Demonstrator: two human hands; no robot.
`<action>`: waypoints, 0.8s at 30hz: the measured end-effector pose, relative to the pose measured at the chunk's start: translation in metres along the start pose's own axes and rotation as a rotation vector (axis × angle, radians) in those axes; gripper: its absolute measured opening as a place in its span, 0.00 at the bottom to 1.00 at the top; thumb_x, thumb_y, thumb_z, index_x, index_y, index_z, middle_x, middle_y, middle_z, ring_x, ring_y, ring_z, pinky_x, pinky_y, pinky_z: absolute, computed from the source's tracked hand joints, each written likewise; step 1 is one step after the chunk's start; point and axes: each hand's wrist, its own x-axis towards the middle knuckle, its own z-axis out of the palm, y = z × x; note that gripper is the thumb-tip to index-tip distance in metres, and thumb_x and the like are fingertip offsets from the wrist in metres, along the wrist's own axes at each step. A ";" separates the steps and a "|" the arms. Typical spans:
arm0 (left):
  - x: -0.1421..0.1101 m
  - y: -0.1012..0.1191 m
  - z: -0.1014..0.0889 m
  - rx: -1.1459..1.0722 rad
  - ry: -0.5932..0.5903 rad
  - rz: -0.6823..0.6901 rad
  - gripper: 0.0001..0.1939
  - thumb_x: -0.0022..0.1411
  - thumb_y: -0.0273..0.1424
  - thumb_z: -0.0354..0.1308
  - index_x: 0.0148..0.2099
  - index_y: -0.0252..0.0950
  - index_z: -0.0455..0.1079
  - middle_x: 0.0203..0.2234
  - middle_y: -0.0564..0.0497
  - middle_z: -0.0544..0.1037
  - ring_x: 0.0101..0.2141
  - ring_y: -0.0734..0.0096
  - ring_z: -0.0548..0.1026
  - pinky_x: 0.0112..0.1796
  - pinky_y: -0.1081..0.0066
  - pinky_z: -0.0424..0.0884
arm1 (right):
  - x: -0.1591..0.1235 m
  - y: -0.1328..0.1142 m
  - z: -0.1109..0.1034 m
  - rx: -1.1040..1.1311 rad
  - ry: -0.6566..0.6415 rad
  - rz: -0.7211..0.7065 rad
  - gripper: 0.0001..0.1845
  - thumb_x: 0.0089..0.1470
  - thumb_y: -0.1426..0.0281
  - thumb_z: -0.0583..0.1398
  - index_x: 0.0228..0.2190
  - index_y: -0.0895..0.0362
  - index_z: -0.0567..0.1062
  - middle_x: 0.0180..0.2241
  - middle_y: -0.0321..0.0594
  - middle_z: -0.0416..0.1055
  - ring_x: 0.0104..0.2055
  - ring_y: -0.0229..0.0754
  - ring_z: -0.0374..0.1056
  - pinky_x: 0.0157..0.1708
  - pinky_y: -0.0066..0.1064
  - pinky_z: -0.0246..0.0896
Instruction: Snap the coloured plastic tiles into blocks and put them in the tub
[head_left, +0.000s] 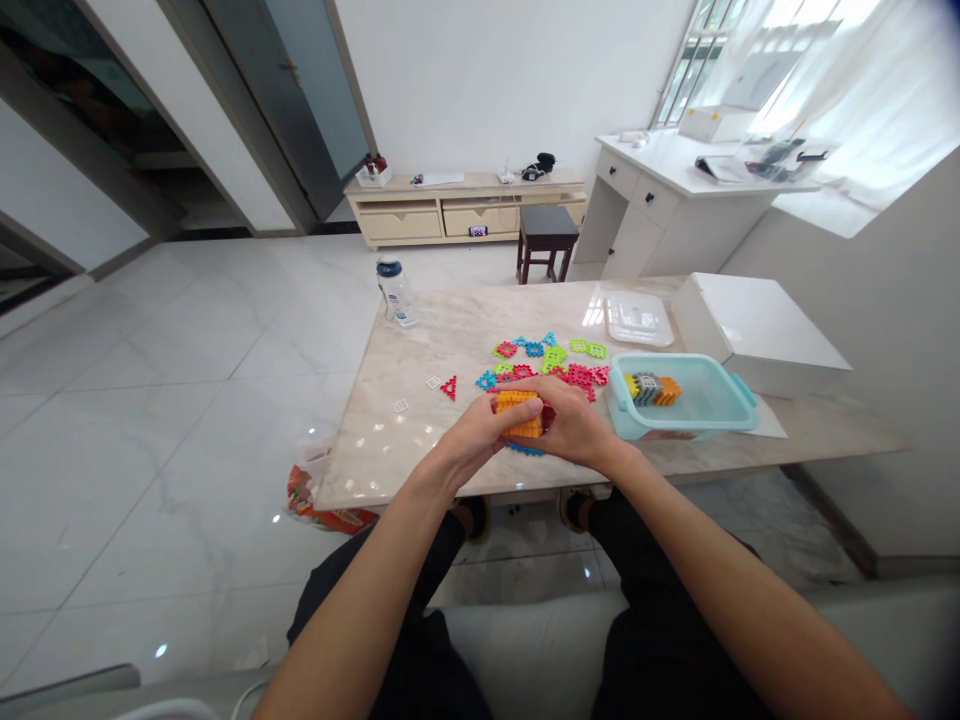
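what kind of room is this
Probably a living room in a home: there is a low cream cabinet along the wall, a couch-like seat under the person, and a marble-look table with colourful toy pieces on it.

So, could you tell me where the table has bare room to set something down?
Bare tabletop lies between the water bottle and white square pieces, and from those to the near left corner. It is crowded from the coloured interlocking pieces to the turquoise tub.
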 end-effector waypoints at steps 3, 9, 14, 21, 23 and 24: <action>-0.001 -0.001 -0.001 -0.037 -0.019 0.015 0.21 0.56 0.44 0.79 0.44 0.33 0.82 0.37 0.46 0.82 0.39 0.66 0.78 0.43 0.69 0.73 | 0.002 -0.003 -0.002 0.000 0.032 -0.014 0.23 0.58 0.62 0.73 0.54 0.50 0.81 0.52 0.45 0.83 0.54 0.53 0.80 0.57 0.47 0.75; 0.000 -0.002 -0.002 -0.010 0.019 0.012 0.23 0.54 0.42 0.81 0.44 0.33 0.82 0.39 0.45 0.83 0.40 0.65 0.78 0.43 0.69 0.72 | 0.004 -0.005 -0.002 0.026 0.016 -0.058 0.24 0.59 0.62 0.73 0.55 0.50 0.79 0.52 0.45 0.83 0.55 0.53 0.79 0.57 0.46 0.75; 0.002 -0.005 -0.005 -0.019 0.067 0.017 0.23 0.54 0.43 0.81 0.43 0.32 0.82 0.38 0.45 0.83 0.40 0.64 0.79 0.43 0.68 0.73 | 0.003 -0.007 -0.001 0.075 -0.006 -0.016 0.33 0.58 0.62 0.74 0.62 0.50 0.75 0.58 0.47 0.79 0.60 0.54 0.77 0.61 0.49 0.73; 0.001 -0.003 0.000 -0.056 0.028 -0.014 0.23 0.54 0.41 0.81 0.47 0.34 0.83 0.42 0.44 0.84 0.42 0.62 0.81 0.44 0.68 0.75 | 0.002 -0.010 -0.004 0.104 -0.012 0.017 0.28 0.57 0.63 0.74 0.58 0.49 0.79 0.56 0.43 0.82 0.56 0.52 0.80 0.57 0.44 0.77; 0.000 -0.002 0.000 -0.063 0.011 -0.016 0.24 0.54 0.42 0.81 0.48 0.34 0.83 0.42 0.44 0.85 0.43 0.62 0.81 0.45 0.68 0.76 | 0.001 -0.009 -0.006 0.094 -0.013 -0.006 0.28 0.58 0.64 0.74 0.58 0.49 0.79 0.57 0.44 0.82 0.58 0.52 0.80 0.59 0.44 0.76; 0.000 -0.001 0.000 -0.067 -0.001 -0.018 0.24 0.54 0.42 0.81 0.48 0.34 0.83 0.42 0.44 0.84 0.43 0.62 0.81 0.45 0.68 0.76 | 0.001 -0.008 -0.006 0.083 -0.012 -0.016 0.28 0.58 0.64 0.74 0.58 0.50 0.79 0.57 0.44 0.82 0.58 0.52 0.80 0.59 0.44 0.75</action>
